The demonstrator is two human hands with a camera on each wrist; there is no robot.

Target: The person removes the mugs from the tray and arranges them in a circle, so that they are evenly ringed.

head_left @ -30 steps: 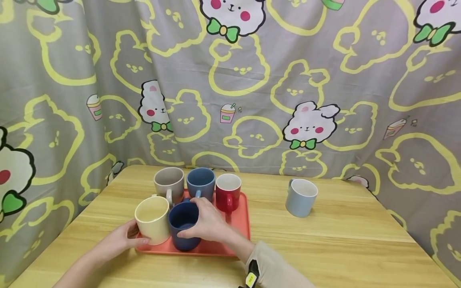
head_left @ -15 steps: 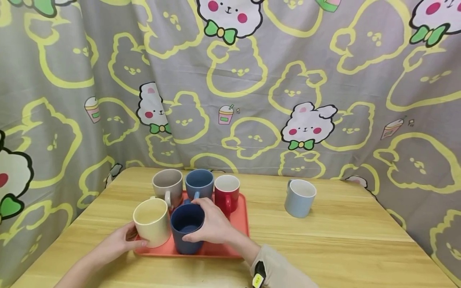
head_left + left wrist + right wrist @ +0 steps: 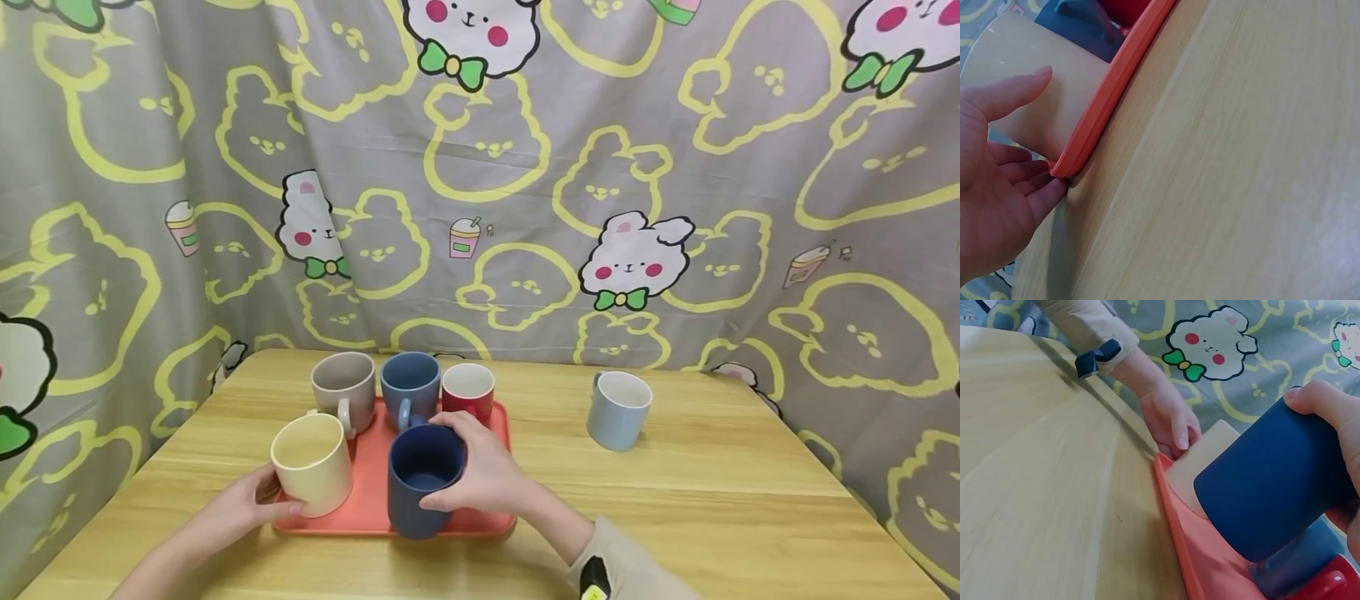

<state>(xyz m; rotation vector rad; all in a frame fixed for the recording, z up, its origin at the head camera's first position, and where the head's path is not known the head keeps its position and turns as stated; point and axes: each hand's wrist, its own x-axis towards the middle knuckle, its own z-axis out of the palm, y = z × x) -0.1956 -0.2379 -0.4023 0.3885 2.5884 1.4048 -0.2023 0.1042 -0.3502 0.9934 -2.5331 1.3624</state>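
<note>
My right hand (image 3: 467, 468) grips a dark blue mug (image 3: 422, 487) from its right side, thumb low on the front and fingers over the far rim. In the right wrist view the dark blue mug (image 3: 1272, 487) hangs tilted above the orange tray (image 3: 1179, 544). The mug is over the tray's (image 3: 371, 504) front edge. My left hand (image 3: 243, 507) rests at the tray's front left corner. Its fingertips (image 3: 1044, 190) touch that corner (image 3: 1066, 165), and its straight thumb lies beside the cream mug (image 3: 1035, 94). The cream mug (image 3: 311, 462) stands on the tray.
At the tray's back stand a grey mug (image 3: 343, 387), a blue mug (image 3: 410, 383) and a red mug (image 3: 467, 390). A light blue mug (image 3: 618, 410) stands alone on the wooden table (image 3: 712, 500) to the right. Patterned cloth hangs behind and at both sides.
My right hand has carried the dark blue mug away from the cream mug, rightward and toward the tray's front edge. The left hand has stayed at the corner.
</note>
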